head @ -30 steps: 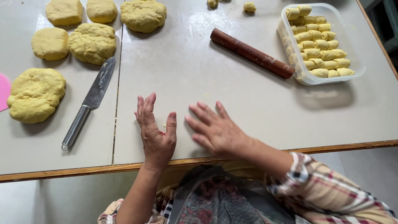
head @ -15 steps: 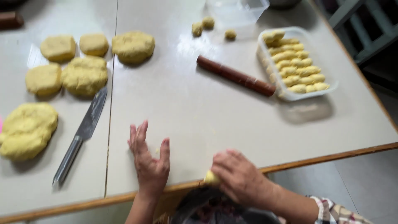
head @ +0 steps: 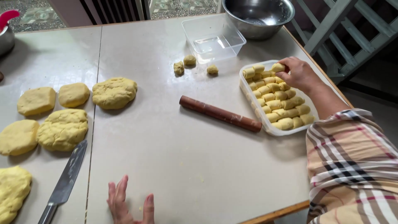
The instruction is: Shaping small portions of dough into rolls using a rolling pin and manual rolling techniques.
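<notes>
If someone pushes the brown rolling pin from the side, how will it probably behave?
The rolling pin is a smooth cylinder lying free on the flat table, so it would likely roll. It looks rigid, probably wooden, so it should not bend. The tray at its right end might stop it.

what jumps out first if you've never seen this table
The right hand at the far right sets a yellow dough roll into a clear tray packed with rolls. Flattened dough lumps crowd the left side, and a brown rolling pin lies mid-table.
</notes>
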